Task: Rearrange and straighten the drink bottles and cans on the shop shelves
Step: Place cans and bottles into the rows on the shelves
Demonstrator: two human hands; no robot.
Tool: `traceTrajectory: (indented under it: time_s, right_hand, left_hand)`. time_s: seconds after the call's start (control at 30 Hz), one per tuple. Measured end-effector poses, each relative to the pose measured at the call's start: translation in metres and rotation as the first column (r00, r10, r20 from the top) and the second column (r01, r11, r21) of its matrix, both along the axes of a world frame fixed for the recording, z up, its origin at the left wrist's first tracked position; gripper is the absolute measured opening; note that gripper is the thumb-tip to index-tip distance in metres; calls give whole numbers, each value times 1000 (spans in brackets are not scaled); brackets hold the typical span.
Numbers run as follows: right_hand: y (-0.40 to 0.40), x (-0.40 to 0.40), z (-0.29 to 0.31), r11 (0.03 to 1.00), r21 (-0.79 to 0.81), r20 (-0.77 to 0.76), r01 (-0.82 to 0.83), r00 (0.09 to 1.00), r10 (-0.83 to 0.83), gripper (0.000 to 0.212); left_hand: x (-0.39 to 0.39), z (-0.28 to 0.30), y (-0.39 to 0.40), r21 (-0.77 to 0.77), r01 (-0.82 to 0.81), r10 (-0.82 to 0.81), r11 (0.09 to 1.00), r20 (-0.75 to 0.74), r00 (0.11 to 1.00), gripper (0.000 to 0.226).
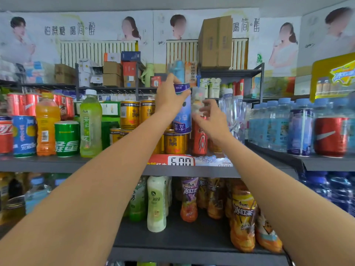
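Note:
My left hand [170, 95] grips a tall blue and purple can [182, 116] near its top, holding it above the gold cans [173, 144] on the upper shelf [76, 164]. The can's print reads upside down. My right hand [210, 117] is just to its right, fingers curled round a clear container [197, 98] with pale contents; motion blur hides the exact grip. Below that hand stands a red can [199, 140].
Red, blue and green cans plus an orange bottle [47, 125] and a green tea bottle [90, 125] fill the shelf's left. Water bottles [276, 125] crowd the right shelf. Iced tea bottles [243, 217] and a white bottle [156, 204] stand below. Boxes sit behind.

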State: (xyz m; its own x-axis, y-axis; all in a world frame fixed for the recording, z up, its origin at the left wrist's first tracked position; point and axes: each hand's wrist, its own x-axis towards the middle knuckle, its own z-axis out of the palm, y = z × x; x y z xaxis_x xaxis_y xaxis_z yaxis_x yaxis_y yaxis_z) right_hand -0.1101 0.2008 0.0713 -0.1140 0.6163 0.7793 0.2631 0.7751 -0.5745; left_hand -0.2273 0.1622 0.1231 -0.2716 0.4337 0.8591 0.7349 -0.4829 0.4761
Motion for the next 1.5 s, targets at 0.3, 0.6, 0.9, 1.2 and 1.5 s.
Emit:
traceTrajectory:
  time_s: [0.3, 0.6, 0.9, 1.2, 1.5]
  right_hand:
    - [9, 62, 7, 976, 154, 279, 156, 940, -194, 90]
    - [44, 119, -18, 840, -45, 347, 540, 797, -494, 66]
    - [52, 110, 2, 905, -28, 518, 426, 780, -351, 63]
    - [65, 98, 53, 764, 439, 513, 473, 566, -645, 67]
    - [105, 70, 92, 825, 387, 695, 412, 457, -554, 86]
  left_hand:
    - [72, -20, 30, -210, 243, -270, 947, -112, 956, 27]
    - [76, -32, 60, -385, 149, -230, 911, -175, 957, 39]
    - [83, -42, 77, -366, 219, -273, 904, -101, 957, 41]
    - [85, -20, 89, -315, 146, -193, 938, -124, 973, 54]
    - [87, -2, 117, -389, 95, -184, 916, -198, 963, 65]
